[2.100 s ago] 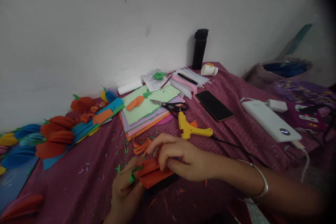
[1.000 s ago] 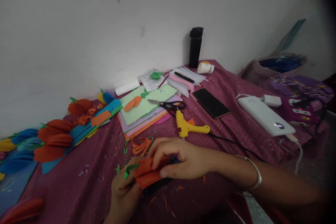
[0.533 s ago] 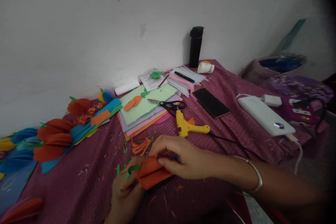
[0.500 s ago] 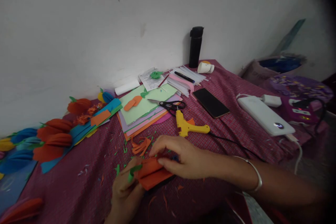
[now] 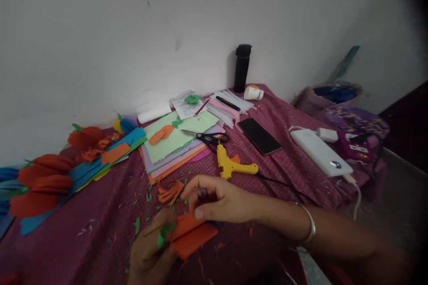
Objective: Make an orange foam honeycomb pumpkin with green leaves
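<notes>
Folded orange paper [image 5: 195, 238] with a curled green paper strip [image 5: 164, 234] at its left end lies between my two hands, low in the view. My left hand [image 5: 150, 249] is closed around the left end, by the green strip. From the right, my right hand [image 5: 214, 200] grips the upper edge of the paper, thumb on top and fingers bent behind it. Just beyond my right hand lies a yellow glue gun [image 5: 234, 167]. Scissors [image 5: 207, 137] rest above it on the paper sheets. Orange paper strips [image 5: 170, 192] lie beside my fingers.
Coloured sheets [image 5: 180, 136] lie mid-table. Orange paper pumpkins [image 5: 43, 191] and blue paper strips [image 5: 87, 173] stand at left. A phone [image 5: 260, 136], a white power bank [image 5: 321, 151] and a purple socket box [image 5: 359, 147] are right. A black bottle [image 5: 242, 69] and paper cup [image 5: 253, 93] stand behind.
The view has shifted, so the table things appear farther left. Both hands stay on the orange paper, whose front flap now shows wider and more open toward me.
</notes>
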A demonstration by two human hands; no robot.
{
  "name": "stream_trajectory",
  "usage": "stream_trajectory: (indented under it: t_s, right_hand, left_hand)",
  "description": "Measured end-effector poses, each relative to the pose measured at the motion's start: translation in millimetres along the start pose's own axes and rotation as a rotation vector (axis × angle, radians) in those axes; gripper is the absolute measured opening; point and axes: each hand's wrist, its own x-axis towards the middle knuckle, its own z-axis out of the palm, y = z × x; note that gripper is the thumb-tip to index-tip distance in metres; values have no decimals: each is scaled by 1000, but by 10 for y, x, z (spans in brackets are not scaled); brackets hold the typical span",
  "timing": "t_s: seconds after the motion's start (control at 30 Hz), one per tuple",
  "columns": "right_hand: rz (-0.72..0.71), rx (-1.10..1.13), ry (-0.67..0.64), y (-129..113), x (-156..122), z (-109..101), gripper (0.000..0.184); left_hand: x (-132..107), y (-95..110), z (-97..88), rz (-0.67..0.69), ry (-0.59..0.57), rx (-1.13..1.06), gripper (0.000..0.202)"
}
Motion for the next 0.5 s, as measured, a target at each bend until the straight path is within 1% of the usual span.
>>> stream_trajectory:
  t_s: [0.03, 0.07, 0.1, 0.17, 0.2, 0.23, 0.3, 0.37, 0.43, 0.5]
  right_hand:
    - [-10, -88, -2, -66, -21, -46, 37]
    - [-23, -225, 5, -144, -55, -108, 41]
    - [-23, -421, 41, -225, -101, -184, 43]
    - [-32, -922, 183, -356, -222, -373, 48]
    - [-14, -1122, 237, -388, -290, -477, 50]
    - [15, -1274, 268, -392, -357, -579, 54]
    - [118, -1448, 223, -318, -473, -753, 63]
    - [173, -1555, 163, -173, -545, -860, 64]
    - [185, -1618, 165, -21, -562, -900, 60]
    - [171, -1649, 181, 82, -539, -908, 59]
  left_hand:
    - [-13, -11, -5, -45, 6, -9, 14]
    - [-26, -22, -10, -90, 16, -16, 15]
    - [-39, -34, -15, -127, 31, -24, 16]
    - [-59, -60, -23, -147, 83, -36, 18]
    - [-65, -73, -25, -138, 108, -41, 19]
    - [-68, -85, -26, -132, 129, -46, 20]
    - [-67, -100, -22, -112, 162, -64, 22]
    - [-59, -100, -14, -98, 170, -85, 23]
    - [-54, -89, -5, -95, 170, -96, 21]
    - [-53, -76, 1, -101, 160, -98, 17]
